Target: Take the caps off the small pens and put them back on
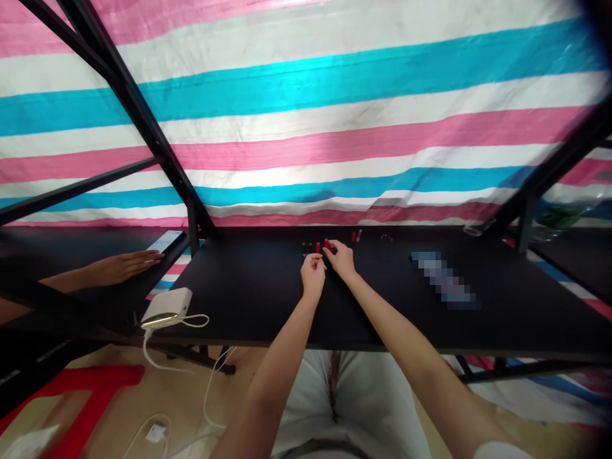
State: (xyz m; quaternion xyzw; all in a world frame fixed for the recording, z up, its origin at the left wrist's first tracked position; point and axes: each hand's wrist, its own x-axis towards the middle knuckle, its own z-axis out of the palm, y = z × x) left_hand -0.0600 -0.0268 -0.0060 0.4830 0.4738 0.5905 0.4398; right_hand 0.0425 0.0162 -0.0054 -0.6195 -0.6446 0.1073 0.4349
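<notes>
My right hand (340, 258) pinches a small red cylinder (327, 243) upright between thumb and fingertips, close to the far side of the black table (248, 280). Just left of it, my left hand (313, 275) has its fingers curled together; whether anything is in them is hidden. Another small red cylinder (318, 247) stands right beyond the left fingertips, and I cannot tell whether they touch it. Two small dark pieces (306, 248) stand to its left. Farther right are a short red piece (354, 236) and a clear piece (359, 235), side by side.
A phone with a blurred screen (444, 279) lies at right, near a ring of beads (386, 238). At left are a white power bank (168, 307) with cables and another person's hand (122, 266) at a phone (165, 241). Black frame bars (157, 143) rise both sides before striped sheeting.
</notes>
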